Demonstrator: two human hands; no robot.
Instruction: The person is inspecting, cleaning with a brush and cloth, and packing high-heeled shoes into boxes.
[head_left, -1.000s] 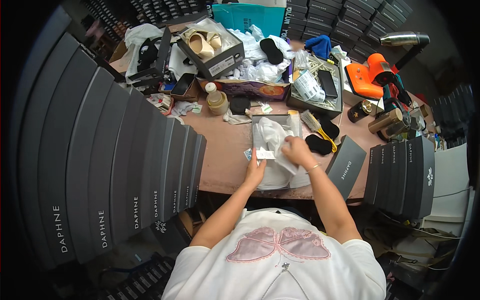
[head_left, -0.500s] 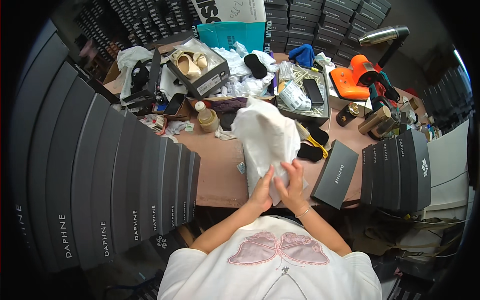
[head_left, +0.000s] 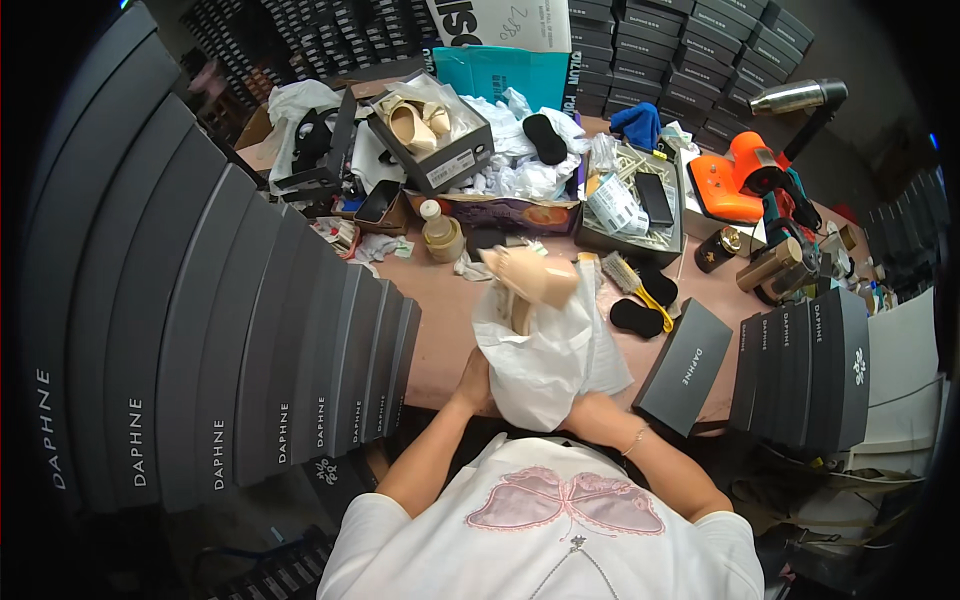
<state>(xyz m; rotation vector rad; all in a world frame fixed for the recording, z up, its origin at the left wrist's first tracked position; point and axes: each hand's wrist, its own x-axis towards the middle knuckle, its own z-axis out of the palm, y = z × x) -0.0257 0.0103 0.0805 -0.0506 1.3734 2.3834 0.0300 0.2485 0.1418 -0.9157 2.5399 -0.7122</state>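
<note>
A beige shoe, blurred by motion, sticks up out of a loose white wrapping in front of me. My left hand grips the wrapping at its left side, with the fingertips hidden behind it. On the other side my right hand holds the wrapping low near the table's front edge; folds cover most of its fingers. Another white sheet lies just right of the wrapping. To the right of my right hand is a closed dark grey shoe box.
Tall stacks of grey boxes wall off the left; more boxes stand right. At the back are an open box with beige shoes, a glue bottle, a yellow-handled brush, black pads and an orange device.
The beige shoe, previously covered, now shows above the wrapping. My hands have spread apart, the left one leftward. The wrapping has dropped lower and opened out. The view has shifted slightly.
</note>
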